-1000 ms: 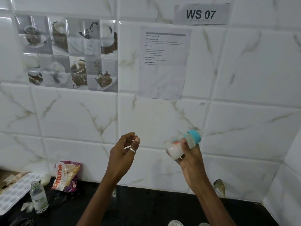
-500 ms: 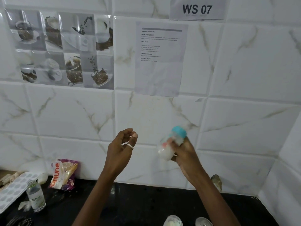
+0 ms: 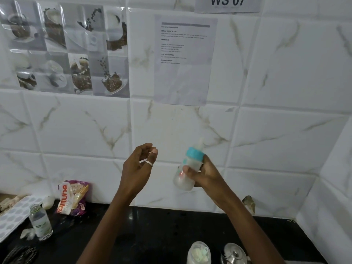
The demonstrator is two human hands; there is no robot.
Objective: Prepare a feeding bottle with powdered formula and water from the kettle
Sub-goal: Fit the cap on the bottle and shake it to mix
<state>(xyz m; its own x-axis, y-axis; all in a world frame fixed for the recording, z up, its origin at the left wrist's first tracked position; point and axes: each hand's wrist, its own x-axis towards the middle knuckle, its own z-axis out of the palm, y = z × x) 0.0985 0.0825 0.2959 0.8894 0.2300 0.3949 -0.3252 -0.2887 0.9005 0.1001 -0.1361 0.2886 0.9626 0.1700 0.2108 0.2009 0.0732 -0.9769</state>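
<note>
Above the counter [image 3: 162,225], your right grip [image 3: 206,175] is holding the feeding bottle [image 3: 190,165] mid-body, cap [image 3: 194,153] end tilting up-right, while your left grip [image 3: 136,166] is hovering empty, loosely curled, near its left.

Motion-blurred feeding bottle [image 3: 191,162], its middle hidden under the fingers of the right hand [image 3: 207,176]. Printed sheet [image 3: 184,60] on the wall: text too small to read. Jar [image 3: 199,253] and kettle [image 3: 235,253], at the near edge of the surface [image 3: 162,231], cut off by the picture's lower edge.
</note>
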